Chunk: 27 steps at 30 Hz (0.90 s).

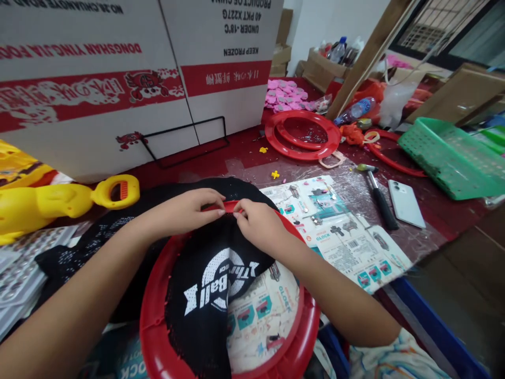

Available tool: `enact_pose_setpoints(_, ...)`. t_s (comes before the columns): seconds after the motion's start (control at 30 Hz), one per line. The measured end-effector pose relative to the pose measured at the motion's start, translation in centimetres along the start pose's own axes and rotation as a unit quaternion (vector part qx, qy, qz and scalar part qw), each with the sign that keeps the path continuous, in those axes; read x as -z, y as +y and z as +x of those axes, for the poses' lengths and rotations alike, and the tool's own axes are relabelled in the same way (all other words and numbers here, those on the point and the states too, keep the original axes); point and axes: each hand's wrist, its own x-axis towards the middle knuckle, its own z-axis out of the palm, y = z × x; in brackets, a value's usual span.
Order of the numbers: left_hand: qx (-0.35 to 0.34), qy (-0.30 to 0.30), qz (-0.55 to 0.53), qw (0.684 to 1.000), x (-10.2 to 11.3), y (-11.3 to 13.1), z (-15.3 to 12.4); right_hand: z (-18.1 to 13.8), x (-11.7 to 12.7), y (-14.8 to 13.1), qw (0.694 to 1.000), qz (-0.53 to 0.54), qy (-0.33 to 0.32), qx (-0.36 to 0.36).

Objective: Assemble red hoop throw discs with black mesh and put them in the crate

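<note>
A large red plastic ring (153,321) stands tilted in front of me. Black mesh cloth (197,337) with white lettering hangs across the left part of its opening, and more black cloth lies behind the ring. My left hand (199,208) is closed at the far top of the rim, thumb and fingers pinched on the rim and the cloth edge there. Right beside it, my right hand (258,223) pinches the same stretch of rim with thumb and forefinger. Exactly how the cloth sits under the fingertips is hidden.
Printed card sheets (347,237), a hammer (381,197) and a white phone (406,202) lie to the right. Further back are red rings (272,139), a green basket (453,163) and pink pieces (286,95). A yellow plastic toy (59,202) is left; a large carton (221,100) stands behind.
</note>
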Motion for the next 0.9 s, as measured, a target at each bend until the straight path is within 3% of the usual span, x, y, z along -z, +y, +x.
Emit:
enact_pose_setpoints(0.2,-0.003,-0.091,-0.052,0.994,0.3,-1.1,3.2,-0.1,0.1,1.2,0.996,0.044,-0.007,0.081)
enact_pose_setpoints(0.37,0.004,-0.098,-0.103,0.99,-0.3,-2.4,3.2,-0.5,0.1,1.9,0.991,0.034,-0.015,0.126)
enact_pose_setpoints(0.53,0.065,-0.06,-0.17,0.981,-1.1,-2.3,3.3,-0.4,0.7,2.0,0.991,-0.012,-0.033,0.126)
enact_pose_setpoints(0.63,0.059,-0.036,-0.187,0.98,-1.4,-1.7,3.3,-0.4,0.9,2.0,0.99,-0.03,-0.033,0.134)
enact_pose_setpoints(0.8,-0.022,0.052,-0.029,0.998,-1.9,-1.1,3.2,-0.9,0.9,1.6,0.992,-0.05,-0.035,0.106)
enact_pose_setpoints(0.9,-0.037,0.071,0.024,0.997,-2.0,-0.9,3.1,-1.1,1.0,1.4,0.992,-0.072,-0.034,0.1)
